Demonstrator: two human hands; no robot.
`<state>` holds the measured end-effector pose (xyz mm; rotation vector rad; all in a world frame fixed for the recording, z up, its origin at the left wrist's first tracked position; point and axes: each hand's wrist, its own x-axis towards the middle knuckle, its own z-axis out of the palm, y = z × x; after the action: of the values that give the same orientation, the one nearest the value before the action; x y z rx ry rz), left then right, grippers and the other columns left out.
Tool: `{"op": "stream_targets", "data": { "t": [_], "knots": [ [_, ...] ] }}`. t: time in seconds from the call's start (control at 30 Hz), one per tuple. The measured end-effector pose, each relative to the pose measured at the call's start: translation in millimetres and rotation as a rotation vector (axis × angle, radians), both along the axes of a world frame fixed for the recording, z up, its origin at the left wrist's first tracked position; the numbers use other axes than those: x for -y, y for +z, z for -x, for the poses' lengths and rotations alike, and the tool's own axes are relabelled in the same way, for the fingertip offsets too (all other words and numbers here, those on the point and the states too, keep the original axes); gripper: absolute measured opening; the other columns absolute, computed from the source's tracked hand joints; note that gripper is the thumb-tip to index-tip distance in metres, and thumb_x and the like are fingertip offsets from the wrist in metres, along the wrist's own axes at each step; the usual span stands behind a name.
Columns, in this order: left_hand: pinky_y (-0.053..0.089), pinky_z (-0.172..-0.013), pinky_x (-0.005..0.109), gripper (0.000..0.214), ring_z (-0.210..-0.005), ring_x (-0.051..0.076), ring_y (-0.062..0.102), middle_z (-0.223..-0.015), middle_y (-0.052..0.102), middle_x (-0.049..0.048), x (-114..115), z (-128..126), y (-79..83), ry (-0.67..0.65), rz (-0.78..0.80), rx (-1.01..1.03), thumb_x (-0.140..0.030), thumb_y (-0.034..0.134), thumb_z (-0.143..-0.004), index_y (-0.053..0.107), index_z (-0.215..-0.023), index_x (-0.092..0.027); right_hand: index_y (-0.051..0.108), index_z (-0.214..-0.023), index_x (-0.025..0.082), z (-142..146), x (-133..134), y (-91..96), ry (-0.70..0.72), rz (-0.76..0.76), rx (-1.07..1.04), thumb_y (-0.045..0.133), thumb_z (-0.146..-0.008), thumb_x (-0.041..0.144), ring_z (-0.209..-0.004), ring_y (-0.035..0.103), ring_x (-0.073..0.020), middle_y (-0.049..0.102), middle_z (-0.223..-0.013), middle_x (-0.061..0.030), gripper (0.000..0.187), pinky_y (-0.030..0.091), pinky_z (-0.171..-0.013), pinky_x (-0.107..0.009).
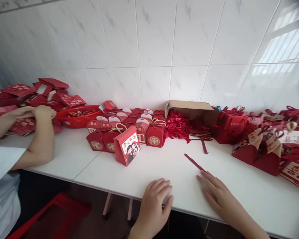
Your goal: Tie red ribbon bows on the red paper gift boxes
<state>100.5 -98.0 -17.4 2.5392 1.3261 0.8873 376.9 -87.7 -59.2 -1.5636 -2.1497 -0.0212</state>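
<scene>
Left hand [155,205] loosely curled and empty at the desk's [174,179] near edge, a worker rests the right hand [218,192], fingers outstretched, against the end of a red ribbon [194,162] lying on the desk between its near and far edges. Ribboned boxes [269,152] toward the right end look finished; ribbonless boxes [139,129] nearer the far edge appear still undone.

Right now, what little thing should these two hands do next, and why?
Maybe the right hand could pick up the dark red strip. Its near end is right at that hand's fingers, and the rest lies out flat on the white table, with nothing on top. The left hand looks empty at the table's front edge, so it could probably help.
</scene>
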Motion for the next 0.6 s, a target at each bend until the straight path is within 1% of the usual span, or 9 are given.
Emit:
{"op": "stream_targets", "data": {
  "t": [0.03,0.1,0.23,0.33,0.4,0.43,0.5,0.6],
  "knots": [
    [0.047,-0.099,0.046,0.027,-0.116,0.025,0.060,-0.118,0.069,0.0033,0.3,1.9,-3.0,0.020,-0.051,0.008,-0.018,0.050,-0.087,0.065,-0.109,-0.022,0.053,-0.133,0.029,0.4,0.7,-2.8,-0.014,0.022,0.003,0.044,-0.094,0.039,-0.133,0.044,-0.0309,0.047,-0.144,-0.0079,0.041,0.043,-0.105,-0.053],
    [0.049,-0.093,0.044,0.029,-0.114,0.025,0.062,-0.116,0.071,0.0029,1.0,0.0,-8.9,0.064,-0.154,0.040,-0.014,0.047,-0.087,0.066,-0.107,-0.022,0.056,-0.131,0.027,1.8,-0.1,-3.6,-0.031,0.048,-0.015,0.043,-0.094,0.041,-0.131,0.046,-0.0303,0.049,-0.143,-0.0078,0.041,0.042,-0.106,-0.053],
    [0.048,-0.083,0.037,0.032,-0.107,0.023,0.066,-0.110,0.073,0.0019,3.3,-7.7,-20.5,0.126,-0.347,0.103,-0.009,0.044,-0.085,0.067,-0.104,-0.022,0.060,-0.126,0.024,5.6,-1.3,5.1,-0.044,0.075,-0.092,0.044,-0.093,0.043,-0.129,0.048,-0.0289,0.052,-0.140,-0.0085,0.042,0.043,-0.107,-0.050],
    [0.044,-0.086,0.034,0.032,-0.108,0.021,0.065,-0.113,0.073,0.0017,6.0,-5.2,-33.1,0.138,-0.442,0.038,-0.012,0.049,-0.085,0.065,-0.110,-0.023,0.063,-0.122,0.021,7.7,-0.6,10.5,-0.039,0.084,-0.163,0.043,-0.093,0.038,-0.126,0.050,-0.0288,0.056,-0.135,-0.0108,0.040,0.045,-0.105,-0.050],
    [0.041,-0.091,0.033,0.038,-0.111,0.021,0.063,-0.118,0.071,0.0023,7.0,-1.5,-44.2,0.146,-0.491,-0.013,-0.013,0.051,-0.084,0.060,-0.120,-0.023,0.065,-0.120,0.019,8.6,-1.0,13.1,-0.028,0.084,-0.211,0.040,-0.094,0.031,-0.124,0.052,-0.0279,0.058,-0.132,-0.0114,0.038,0.045,-0.105,-0.049],
    [0.038,-0.094,0.034,0.041,-0.112,0.021,0.063,-0.119,0.070,0.0022,6.8,0.0,-50.0,0.174,-0.510,0.003,-0.012,0.050,-0.084,0.059,-0.122,-0.023,0.065,-0.120,0.019,9.0,-1.5,14.5,-0.024,0.086,-0.233,0.038,-0.093,0.027,-0.124,0.052,-0.0272,0.059,-0.131,-0.0111,0.039,0.045,-0.105,-0.048],
    [0.035,-0.097,0.034,0.045,-0.112,0.020,0.062,-0.120,0.070,0.0016,4.8,1.6,-60.5,0.189,-0.522,0.033,-0.011,0.048,-0.084,0.057,-0.125,-0.026,0.063,-0.123,0.019,9.9,-2.2,17.7,-0.026,0.095,-0.273,0.035,-0.092,0.021,-0.125,0.052,-0.0253,0.059,-0.131,-0.0099,0.041,0.045,-0.106,-0.046],
    [0.036,-0.096,0.035,0.050,-0.108,0.021,0.063,-0.116,0.071,0.0009,-0.9,0.6,-70.4,0.194,-0.539,0.066,-0.013,0.049,-0.083,0.053,-0.130,-0.032,0.058,-0.129,0.018,13.8,0.1,23.4,-0.047,0.103,-0.293,0.036,-0.089,0.016,-0.125,0.052,-0.0244,0.059,-0.130,-0.0104,0.045,0.044,-0.107,-0.044]
  ]
}}
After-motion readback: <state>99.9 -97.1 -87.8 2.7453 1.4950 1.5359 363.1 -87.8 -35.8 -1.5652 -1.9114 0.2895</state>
